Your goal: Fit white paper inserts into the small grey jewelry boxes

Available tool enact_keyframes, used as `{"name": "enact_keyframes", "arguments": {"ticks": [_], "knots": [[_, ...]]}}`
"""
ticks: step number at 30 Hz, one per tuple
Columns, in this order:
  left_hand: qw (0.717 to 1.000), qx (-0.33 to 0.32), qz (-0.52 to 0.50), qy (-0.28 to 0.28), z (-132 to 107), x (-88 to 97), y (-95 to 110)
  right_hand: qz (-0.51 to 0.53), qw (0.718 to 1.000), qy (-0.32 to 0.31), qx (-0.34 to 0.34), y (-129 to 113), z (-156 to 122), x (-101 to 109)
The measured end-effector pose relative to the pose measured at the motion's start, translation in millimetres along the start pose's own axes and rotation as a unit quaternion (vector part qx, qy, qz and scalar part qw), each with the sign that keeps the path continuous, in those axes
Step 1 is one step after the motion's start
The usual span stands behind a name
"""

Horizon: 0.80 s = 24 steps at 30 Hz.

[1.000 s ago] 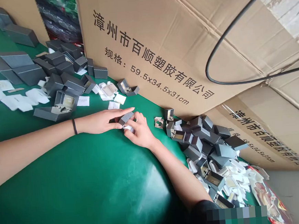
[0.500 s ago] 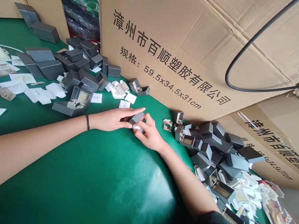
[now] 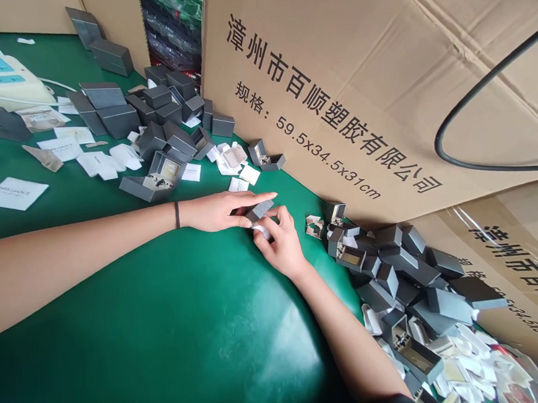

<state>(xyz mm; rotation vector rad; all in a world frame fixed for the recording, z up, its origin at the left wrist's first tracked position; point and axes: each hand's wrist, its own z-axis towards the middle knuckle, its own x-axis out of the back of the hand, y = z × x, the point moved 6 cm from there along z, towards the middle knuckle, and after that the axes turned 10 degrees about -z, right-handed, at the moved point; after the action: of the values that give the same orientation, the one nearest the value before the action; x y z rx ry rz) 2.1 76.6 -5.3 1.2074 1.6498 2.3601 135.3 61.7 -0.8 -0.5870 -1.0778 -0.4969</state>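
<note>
Over the middle of the green tabletop, my left hand (image 3: 223, 210) grips a small dark grey box (image 3: 260, 210) between its thumb and fingers. My right hand (image 3: 280, 241) meets it from the other side, with thumb and index finger pinching a white piece (image 3: 262, 230) at the near edge of the box. Fingers partly cover both, so the inside of the box is hidden and I cannot tell whether the white piece is paper or a pad. A dark band (image 3: 177, 215) circles my left wrist.
Grey boxes (image 3: 155, 114) and white cards (image 3: 13, 193) lie heaped at the back left, beside a power strip (image 3: 3, 76). More grey boxes (image 3: 399, 266) and white inserts (image 3: 468, 360) pile up on the right. Large cartons (image 3: 334, 84) wall the back; a black cable (image 3: 457, 109) loops before them.
The whole view has shifted, so everything appears farther right and more of the power strip shows at left. Both hands keep the same hold on the box and white piece.
</note>
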Motion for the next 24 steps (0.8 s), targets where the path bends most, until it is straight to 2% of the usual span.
{"name": "enact_keyframes", "arguments": {"ticks": [7, 14, 24], "knots": [[1.0, -0.011, -0.01, 0.002, -0.7, 0.8, 1.0, -0.045, 0.999, -0.006, 0.007, -4.1, -1.5, -0.3], [0.999, -0.023, -0.032, 0.003, -2.4, 0.8, 0.0, 0.021, 1.0, 0.012, 0.004, 0.2, -1.2, -1.3], [0.999, -0.021, -0.033, -0.021, 0.6, 2.3, 2.6, 0.012, 1.0, -0.027, -0.001, 1.8, 10.4, -2.6]]}}
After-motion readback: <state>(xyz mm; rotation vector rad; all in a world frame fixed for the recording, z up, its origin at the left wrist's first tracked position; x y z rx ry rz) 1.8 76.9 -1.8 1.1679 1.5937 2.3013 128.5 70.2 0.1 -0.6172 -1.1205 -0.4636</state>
